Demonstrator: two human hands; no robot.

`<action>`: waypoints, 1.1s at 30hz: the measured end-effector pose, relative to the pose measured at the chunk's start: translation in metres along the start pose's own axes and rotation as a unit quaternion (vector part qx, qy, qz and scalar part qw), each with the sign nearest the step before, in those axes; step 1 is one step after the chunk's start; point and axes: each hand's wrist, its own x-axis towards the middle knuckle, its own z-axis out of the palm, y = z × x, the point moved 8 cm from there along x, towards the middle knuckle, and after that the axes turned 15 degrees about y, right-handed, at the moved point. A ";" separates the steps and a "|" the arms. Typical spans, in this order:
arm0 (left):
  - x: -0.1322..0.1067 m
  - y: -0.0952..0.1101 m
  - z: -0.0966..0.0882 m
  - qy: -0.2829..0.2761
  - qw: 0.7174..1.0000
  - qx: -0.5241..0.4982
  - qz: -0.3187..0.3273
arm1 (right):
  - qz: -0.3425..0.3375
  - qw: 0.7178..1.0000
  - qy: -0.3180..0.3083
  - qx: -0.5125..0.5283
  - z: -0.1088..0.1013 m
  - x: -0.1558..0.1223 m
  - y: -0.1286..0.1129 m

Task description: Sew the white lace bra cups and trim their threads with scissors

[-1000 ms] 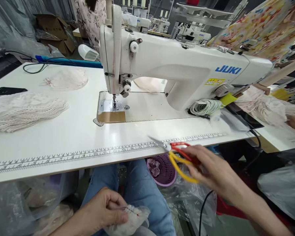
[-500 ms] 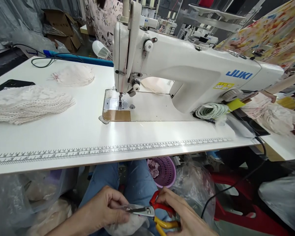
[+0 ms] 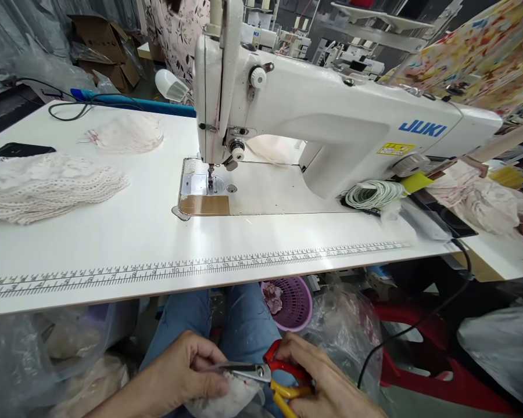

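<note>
Over my lap, my left hand (image 3: 200, 374) pinches a bunched piece of pale fabric (image 3: 226, 397) between thumb and fingers. My right hand (image 3: 318, 377) grips scissors (image 3: 283, 374) with one red and one yellow handle. Their metal blades point left and lie along the top of the fabric, with the tips reaching my left fingers. Exactly how the cloth sits between the blades I cannot tell. Both hands are below the front edge of the white table (image 3: 157, 244).
A white sewing machine (image 3: 331, 110) stands on the table. Lace-edged pieces (image 3: 47, 186) and another fabric pile (image 3: 126, 133) lie at left. A coil of pale cord (image 3: 370, 195) sits at right. Under the table are a purple basket (image 3: 294, 305) and a red stool (image 3: 440, 360).
The scissors' handles have moved slightly closer together, and the blades look more closed over the fabric. My left hand keeps its pinch. The view has shifted a little.
</note>
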 end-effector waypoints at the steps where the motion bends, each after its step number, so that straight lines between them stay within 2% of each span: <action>1: 0.000 0.000 0.000 -0.002 1.000 -0.002 0.002 | -0.005 1.000 0.001 0.001 0.000 0.000 -0.001; 8: 0.002 0.003 0.001 -0.005 1.000 -0.007 0.003 | -0.012 1.000 0.000 0.006 -0.001 -0.001 -0.001; 15: 0.002 0.000 0.000 -0.005 1.000 -0.011 0.003 | 0.035 0.999 -0.031 0.014 0.003 -0.010 0.022; 17: 0.003 -0.002 -0.003 0.014 1.000 -0.002 0.000 | 0.053 0.998 -0.022 0.018 0.004 -0.011 0.030; 19: 0.003 -0.002 -0.005 0.029 0.999 0.012 -0.006 | 0.055 0.998 0.017 0.014 -0.003 -0.011 0.033; 21: 0.002 0.000 -0.006 0.028 0.999 0.023 -0.006 | 0.014 0.997 0.071 0.006 -0.019 -0.009 0.024; 23: 0.000 0.004 -0.006 0.031 0.999 0.036 0.003 | -0.060 0.989 0.134 -0.004 -0.046 -0.005 0.005; 25: -0.002 0.008 -0.008 0.038 0.998 0.049 0.015 | -0.127 0.970 0.207 -0.027 -0.082 0.000 -0.014; 28: -0.003 0.011 -0.010 0.043 0.997 0.050 0.033 | -0.167 0.928 0.308 -0.122 -0.139 0.019 -0.027; 30: -0.004 0.014 -0.012 0.047 0.996 0.048 0.054 | -0.184 0.907 0.322 -0.199 -0.165 0.039 -0.028; 33: -0.007 0.016 -0.018 0.060 0.994 0.039 0.078 | -0.204 0.886 0.306 -0.284 -0.188 0.074 -0.020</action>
